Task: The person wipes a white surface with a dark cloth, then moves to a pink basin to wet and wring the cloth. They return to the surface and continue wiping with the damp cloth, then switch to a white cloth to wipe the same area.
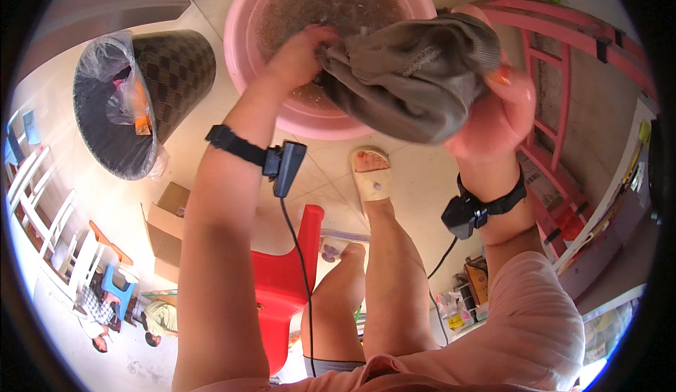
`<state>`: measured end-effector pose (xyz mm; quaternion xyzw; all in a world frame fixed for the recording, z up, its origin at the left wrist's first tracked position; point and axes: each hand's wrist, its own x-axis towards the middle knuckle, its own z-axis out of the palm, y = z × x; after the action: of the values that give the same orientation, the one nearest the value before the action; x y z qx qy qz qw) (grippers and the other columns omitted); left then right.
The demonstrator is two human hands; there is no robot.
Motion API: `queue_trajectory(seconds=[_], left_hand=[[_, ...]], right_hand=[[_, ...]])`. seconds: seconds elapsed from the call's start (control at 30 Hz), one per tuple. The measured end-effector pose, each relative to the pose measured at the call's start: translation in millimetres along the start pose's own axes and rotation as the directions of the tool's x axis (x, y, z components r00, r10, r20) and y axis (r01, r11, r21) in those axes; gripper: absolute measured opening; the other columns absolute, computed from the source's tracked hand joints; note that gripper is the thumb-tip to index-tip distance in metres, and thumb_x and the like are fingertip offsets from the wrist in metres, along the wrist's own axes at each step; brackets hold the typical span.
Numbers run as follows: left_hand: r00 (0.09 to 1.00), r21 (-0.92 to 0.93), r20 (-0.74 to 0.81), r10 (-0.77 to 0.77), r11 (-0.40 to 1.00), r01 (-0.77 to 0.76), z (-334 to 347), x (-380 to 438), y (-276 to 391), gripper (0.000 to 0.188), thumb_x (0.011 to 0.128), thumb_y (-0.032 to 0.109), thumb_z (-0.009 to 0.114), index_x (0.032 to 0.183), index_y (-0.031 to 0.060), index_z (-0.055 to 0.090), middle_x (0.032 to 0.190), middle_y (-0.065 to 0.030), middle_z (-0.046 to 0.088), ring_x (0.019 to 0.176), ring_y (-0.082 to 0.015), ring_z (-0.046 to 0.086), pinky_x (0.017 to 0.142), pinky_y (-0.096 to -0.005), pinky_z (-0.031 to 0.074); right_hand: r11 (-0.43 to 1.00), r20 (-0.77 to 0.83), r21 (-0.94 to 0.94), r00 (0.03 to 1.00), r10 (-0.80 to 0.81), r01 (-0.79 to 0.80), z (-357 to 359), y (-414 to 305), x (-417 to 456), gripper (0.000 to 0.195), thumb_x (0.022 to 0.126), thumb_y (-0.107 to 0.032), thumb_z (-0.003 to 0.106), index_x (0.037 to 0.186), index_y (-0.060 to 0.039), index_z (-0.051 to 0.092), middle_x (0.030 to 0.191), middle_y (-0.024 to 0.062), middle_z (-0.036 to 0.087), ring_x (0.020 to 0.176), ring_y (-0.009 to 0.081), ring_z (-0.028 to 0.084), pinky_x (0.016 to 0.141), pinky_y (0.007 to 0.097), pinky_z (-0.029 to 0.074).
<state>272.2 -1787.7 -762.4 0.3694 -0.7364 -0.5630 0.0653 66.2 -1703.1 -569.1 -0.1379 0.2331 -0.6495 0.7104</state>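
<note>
A wet-looking grey-brown cloth garment (412, 70) is bunched up between my two hands. My left hand (298, 57) grips its left end over the basin, some fingers hidden behind the fabric. At the garment's right end, my right hand (499, 112) holds it from the outside, slightly blurred, with an orange-red nail showing. Part of the cloth hangs past the front rim of a pink plastic basin (245, 57). Murky brownish water with suds (327, 1) fills the basin. Each of my wrists carries a strapped black device with a cable.
A checked waste bin (179, 80) with a plastic liner stands left of the basin. Nearer me are an open cardboard box (166, 228) and a red plastic stool (280, 291). Pink metal framing (562, 96) lines the right side. People sit in the far lower left.
</note>
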Motion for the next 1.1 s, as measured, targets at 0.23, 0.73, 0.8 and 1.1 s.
queue_trajectory(seconds=[0.23, 0.73, 0.8, 1.1], left_hand=[[0.876, -0.003, -0.456, -0.156, 0.985, 0.174, -42, -29, 97, 0.037, 0.075, 0.015, 0.071, 0.110, 0.0035, 0.063, 0.083, -0.0152, 0.070, 0.081, -0.0360, 0.068, 0.076, -0.0391, 0.053], [0.952, 0.772, -0.174, -0.251, 0.566, 0.290, 32, -38, -12, 0.064, 0.077, 0.017, 0.074, 0.136, 0.0226, 0.051, 0.147, -0.0113, 0.043, 0.139, -0.0343, 0.035, 0.108, -0.0462, 0.035], [0.925, 0.730, -0.208, -0.318, 0.579, 0.363, 28, -26, -18, 0.064, 0.075, 0.019, 0.076, 0.135, 0.0244, 0.053, 0.145, -0.0106, 0.046, 0.138, -0.0332, 0.035, 0.108, -0.0449, 0.033], [0.981, 0.446, -0.164, 0.105, 0.895, -0.021, 7, -52, 26, 0.034, 0.064, 0.011, 0.078, 0.096, 0.0066, 0.065, 0.105, -0.0124, 0.064, 0.106, -0.0333, 0.058, 0.100, -0.0476, 0.041]], right_hand=[[0.012, -0.370, -0.929, 0.923, -0.108, -0.371, -91, 38, 6, 0.050, 0.079, -0.009, 0.064, 0.128, -0.0065, 0.051, 0.118, 0.0162, 0.060, 0.108, 0.0306, 0.059, 0.094, 0.0382, 0.046], [-0.849, -0.405, -0.528, 0.884, 0.234, -0.017, -160, 113, 18, 0.028, 0.083, -0.024, 0.066, 0.109, -0.0151, 0.073, 0.115, 0.0080, 0.064, 0.127, 0.0308, 0.045, 0.103, 0.0608, 0.030], [-0.848, -0.503, -0.528, 0.818, 0.277, -0.037, -148, 101, 22, 0.026, 0.084, -0.026, 0.065, 0.105, -0.0134, 0.075, 0.109, 0.0086, 0.067, 0.121, 0.0307, 0.050, 0.101, 0.0564, 0.034], [-0.697, -0.189, -0.717, 0.964, 0.189, -0.004, -106, 61, -12, 0.048, 0.074, -0.020, 0.073, 0.119, -0.0091, 0.063, 0.125, 0.0077, 0.058, 0.116, 0.0315, 0.054, 0.096, 0.0533, 0.041]])
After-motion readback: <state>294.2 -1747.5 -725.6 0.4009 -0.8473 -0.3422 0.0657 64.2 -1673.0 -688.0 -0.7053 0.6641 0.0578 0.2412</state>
